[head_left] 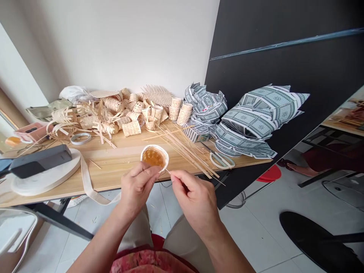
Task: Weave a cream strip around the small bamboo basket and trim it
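Where the basket sits: in the left hand (139,189), held just past the front edge of the wooden table (113,170), above the floor tiles.
Basket: small woven basket (154,158), white rim, golden-brown inside, tilted with its opening up toward the camera.
Left fingers (143,171): curled and closed around the basket's near side, thumb side on top; firm grasp, not released.
Right fingertips (174,176): pinched almost shut on a thin pale strip (168,171); the strip's tip meets the basket's rim on the right side. At this size, the exact contact point is hard to read.
Hand gap: just beside each other, no visible touch between the hands.
Nearest on table: loose bamboo strips (182,148) fanned out behind the basket, with scissors (218,160) with white handles lying across their right end.
Left of table: a wide white ribbon roll (45,170) with a black rectangular device (40,161) on it, its ribbon trailing over the edge; a tape roll (81,138) just behind.
Back of table: a heap of woven strip pieces (113,115); folded gray-patterned paper (250,121) at right.
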Motion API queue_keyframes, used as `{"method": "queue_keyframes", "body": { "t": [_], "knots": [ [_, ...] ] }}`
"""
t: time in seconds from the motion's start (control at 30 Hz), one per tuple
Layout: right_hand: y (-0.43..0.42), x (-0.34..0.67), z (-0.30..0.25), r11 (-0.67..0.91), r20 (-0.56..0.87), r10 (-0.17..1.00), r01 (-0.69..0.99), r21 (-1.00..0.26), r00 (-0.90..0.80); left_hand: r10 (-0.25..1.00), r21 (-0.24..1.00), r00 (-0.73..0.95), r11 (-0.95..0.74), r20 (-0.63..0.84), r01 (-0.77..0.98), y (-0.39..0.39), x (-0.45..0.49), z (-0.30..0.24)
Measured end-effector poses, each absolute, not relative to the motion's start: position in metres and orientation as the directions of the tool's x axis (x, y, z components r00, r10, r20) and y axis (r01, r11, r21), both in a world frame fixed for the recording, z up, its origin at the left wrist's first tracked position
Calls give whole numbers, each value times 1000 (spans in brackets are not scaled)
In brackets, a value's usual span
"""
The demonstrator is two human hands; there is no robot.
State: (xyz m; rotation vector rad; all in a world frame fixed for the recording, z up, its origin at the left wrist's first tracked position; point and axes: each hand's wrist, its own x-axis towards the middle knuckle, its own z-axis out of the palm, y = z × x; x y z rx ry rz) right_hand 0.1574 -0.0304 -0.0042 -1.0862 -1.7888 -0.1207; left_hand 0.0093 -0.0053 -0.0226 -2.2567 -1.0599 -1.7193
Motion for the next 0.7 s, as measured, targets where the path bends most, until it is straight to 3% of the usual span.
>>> {"method": "queue_keyframes", "body": {
  "t": [0.13, 0.33, 0.53, 0.7],
  "knots": [
    [-32, 159, -15, 539, 736, 675, 710, -452, -44, 385, 130, 226, -709, 895, 693, -8, 14, -27],
    [-30, 160, -23, 531, 741, 671, 721, -446, -35, 376, 95, 300, -747, 877, 658, -9, 22, -32],
    [-28, 163, -27, 466, 541, 841, 555, -689, -35, 349, 12, 307, -677, 885, 736, -2, 13, -36],
    [-29, 162, -28, 427, 520, 854, 548, -719, 16, 357, 10, 320, -681, 878, 732, -4, 14, -38]
  ]
}}
